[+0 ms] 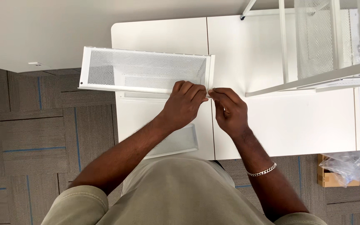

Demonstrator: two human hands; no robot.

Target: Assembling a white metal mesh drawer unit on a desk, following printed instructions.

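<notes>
Left hand [184,104] grips the mesh panel's [144,71] lower rail; right hand [230,109], at its 3 o'clock, pinches the panel's corner.

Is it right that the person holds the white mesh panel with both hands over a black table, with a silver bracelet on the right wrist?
Not quite. The table is white, not black, as the head view shows. The rest stands: the left hand and the right hand both hold the white mesh panel at its near right corner, and a silver bracelet sits on the right wrist.
</notes>
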